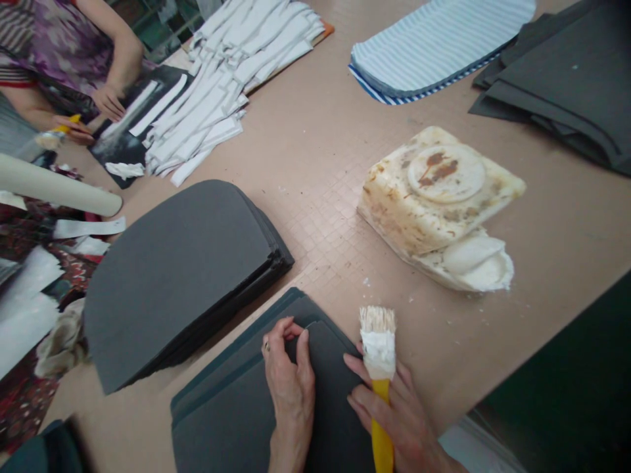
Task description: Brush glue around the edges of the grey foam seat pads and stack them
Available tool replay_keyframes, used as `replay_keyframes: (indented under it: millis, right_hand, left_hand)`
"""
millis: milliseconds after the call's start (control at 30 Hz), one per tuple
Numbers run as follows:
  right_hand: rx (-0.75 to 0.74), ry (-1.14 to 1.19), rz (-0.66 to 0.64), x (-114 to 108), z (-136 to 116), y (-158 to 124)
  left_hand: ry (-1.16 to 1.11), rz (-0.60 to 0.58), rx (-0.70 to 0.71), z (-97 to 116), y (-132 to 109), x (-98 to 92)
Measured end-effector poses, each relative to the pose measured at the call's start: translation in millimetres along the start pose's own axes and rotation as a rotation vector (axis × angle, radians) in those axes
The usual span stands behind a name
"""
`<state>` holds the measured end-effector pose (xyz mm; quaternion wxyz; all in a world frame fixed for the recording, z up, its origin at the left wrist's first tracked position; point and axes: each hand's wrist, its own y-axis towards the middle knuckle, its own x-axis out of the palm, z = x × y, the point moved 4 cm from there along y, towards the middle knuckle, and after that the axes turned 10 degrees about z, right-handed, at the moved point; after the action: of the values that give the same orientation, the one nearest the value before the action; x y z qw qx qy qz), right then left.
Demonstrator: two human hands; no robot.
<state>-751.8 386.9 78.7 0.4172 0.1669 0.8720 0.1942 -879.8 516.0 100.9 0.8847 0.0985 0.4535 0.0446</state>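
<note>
My left hand [290, 381] rests on a stack of dark grey sheets [221, 427], its fingers curled and its thumb close to the fingertips at the far edge of the top sheet. A yellow-handled brush [378, 351] with white, paste-coated bristles stands up out of my right hand [404, 414], which grips it. Fingers of that same hand touch the right side of the sheets. Just beyond, to the left, lies a thick pile of rounded dark grey pieces [182, 263].
A stained plastic container [438, 190] with white paste at its opening lies to the right. Striped cloth pieces [438, 49] and dark sheets [566, 79] lie farther back. Opposite, a person [73, 59] holds another brush beside white strips [221, 72]. A pale roll [59, 187] lies left.
</note>
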Motion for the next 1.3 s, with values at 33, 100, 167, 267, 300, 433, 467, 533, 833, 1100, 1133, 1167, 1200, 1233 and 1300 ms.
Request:
replay_keyframes:
  millis: [33,100,167,267,300,433,467,533,833,1100,1133,1167,1200,1233,1300]
  right_hand:
    - [-0.002,-0.011,0.001,1.5,-0.1,-1.0]
    - [-0.007,-0.024,0.002,3.6,-0.5,-1.9]
    - [-0.014,-0.024,0.023,3.4,-1.6,-1.1]
    - [0.014,-0.032,0.047,0.8,-3.9,2.9]
    - [0.02,-0.048,0.059,-0.3,-5.8,4.9]
    - [-0.012,-0.078,0.102,0.2,-21.0,15.1]
    - [-0.038,-0.046,0.089,3.1,-25.8,17.6]
    - [-0.113,0.034,0.05,11.4,-33.9,22.1]
    - [-0.376,-0.022,0.019,41.1,-14.0,34.6]
    - [-0.37,-0.049,-0.011,41.2,-16.6,33.6]
    - [-0.364,-0.048,-0.019,41.7,-16.7,33.0]
    - [-0.356,-0.047,-0.025,42.3,-16.6,32.5]
    - [-0.348,-0.044,-0.036,43.1,-16.6,32.3]
    - [-0.339,-0.044,-0.044,44.0,-16.7,32.3]
    - [-0.327,-0.048,-0.05,45.8,-17.3,32.9]
  left_hand:
    - [0.002,0.006,-0.006,-0.2,0.3,0.7]
    - [0.001,0.023,0.004,0.7,0.8,0.1]
    - [-0.002,0.056,0.047,3.2,-0.8,-6.0]
    - [0.017,0.086,0.166,6.8,-12.8,-27.7]
    - [0.037,0.082,0.211,7.0,-19.9,-37.1]
    - [0.186,0.043,0.301,-0.6,-56.1,-70.7]
    - [0.234,0.033,0.292,-3.6,-63.9,-75.4]
    - [0.31,-0.003,0.262,-8.4,-74.7,-78.0]
    - [0.359,-0.085,0.109,-34.8,-71.8,-72.9]
    - [0.54,0.099,-0.061,-121.2,-79.3,-146.0]
    - [0.557,0.131,-0.089,-121.1,-82.5,-152.7]
    - [0.559,0.142,-0.09,-116.5,-87.4,-156.2]
    - [0.542,0.124,-0.054,-108.4,-94.1,-156.1]
    - [0.51,0.08,0.01,-98.4,-102.7,-152.7]
    - [0.43,-0.031,0.151,-80.8,-124.4,-140.5]
